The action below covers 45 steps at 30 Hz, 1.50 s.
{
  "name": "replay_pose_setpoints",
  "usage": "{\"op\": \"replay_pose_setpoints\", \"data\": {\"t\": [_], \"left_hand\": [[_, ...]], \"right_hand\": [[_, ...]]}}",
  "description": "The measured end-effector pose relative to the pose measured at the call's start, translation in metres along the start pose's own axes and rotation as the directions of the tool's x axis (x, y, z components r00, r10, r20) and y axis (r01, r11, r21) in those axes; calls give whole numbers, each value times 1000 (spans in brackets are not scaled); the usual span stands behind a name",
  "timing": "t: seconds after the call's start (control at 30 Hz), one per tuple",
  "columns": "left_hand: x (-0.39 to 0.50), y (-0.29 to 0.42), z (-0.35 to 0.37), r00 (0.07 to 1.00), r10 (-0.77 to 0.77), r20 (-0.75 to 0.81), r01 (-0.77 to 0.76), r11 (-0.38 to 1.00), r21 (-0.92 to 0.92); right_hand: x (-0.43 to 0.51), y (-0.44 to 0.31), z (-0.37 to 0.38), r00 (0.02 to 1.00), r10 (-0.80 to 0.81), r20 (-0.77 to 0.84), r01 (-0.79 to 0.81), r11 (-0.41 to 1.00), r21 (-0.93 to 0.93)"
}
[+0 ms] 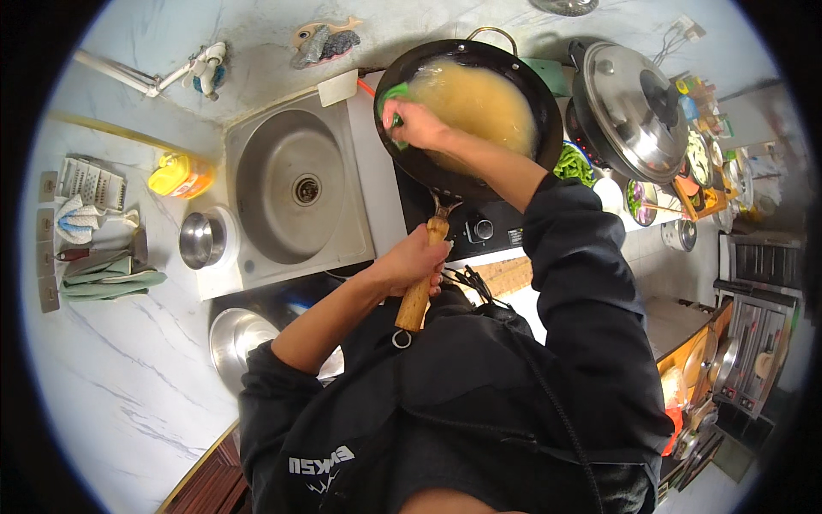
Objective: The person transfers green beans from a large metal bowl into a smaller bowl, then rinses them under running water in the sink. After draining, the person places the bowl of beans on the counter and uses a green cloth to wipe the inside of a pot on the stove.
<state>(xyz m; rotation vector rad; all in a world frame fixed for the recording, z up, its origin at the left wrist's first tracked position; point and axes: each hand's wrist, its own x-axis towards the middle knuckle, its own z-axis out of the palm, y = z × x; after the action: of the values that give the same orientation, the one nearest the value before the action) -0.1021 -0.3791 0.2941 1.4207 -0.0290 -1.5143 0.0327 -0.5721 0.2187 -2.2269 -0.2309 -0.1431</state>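
A black wok [552,119] with cloudy yellowish liquid [478,106] in it stands tilted over a black stove [459,228], left of a lidded pot. My left hand [417,260] is closed around the wok's wooden handle [414,305], which points towards my body. Inside the wok, at its left wall, my right hand [411,122] grips a green cloth or scouring pad [393,96]; its exact kind is blurred. The cloth lies against the wok's inner wall beside the liquid.
Left of the wok is a steel sink [289,186], with a yellow bottle [182,175] and small metal bowls [202,239] beyond it. To the right stand a large lidded pot [629,112], a bowl of green vegetables [573,164] and several other dishes. A metal basin [237,340] sits at lower left.
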Motion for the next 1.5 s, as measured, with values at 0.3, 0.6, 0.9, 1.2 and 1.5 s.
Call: {"op": "replay_pose_setpoints", "data": {"t": [0.3,0.6,0.9,1.2,1.5], "left_hand": [[1,-2,-4,998,38,46,-37,999,-14],[-2,0,1,999,-23,32,27,992,-122],[-1,-2,1,999,-36,33,40,989,-145],[-1,-2,-2,999,-29,41,35,990,-139],[-2,1,0,999,-18,26,19,999,-26]], "right_hand": [[36,48,-37,921,339,-192,-378,895,-235],[-11,72,-60,803,557,-211,-559,582,-590],[-80,42,-68,759,651,28,-486,594,-641],[-119,18,-49,875,443,194,-383,879,-283],[-52,-13,-15,902,231,365,-281,955,90]]}}
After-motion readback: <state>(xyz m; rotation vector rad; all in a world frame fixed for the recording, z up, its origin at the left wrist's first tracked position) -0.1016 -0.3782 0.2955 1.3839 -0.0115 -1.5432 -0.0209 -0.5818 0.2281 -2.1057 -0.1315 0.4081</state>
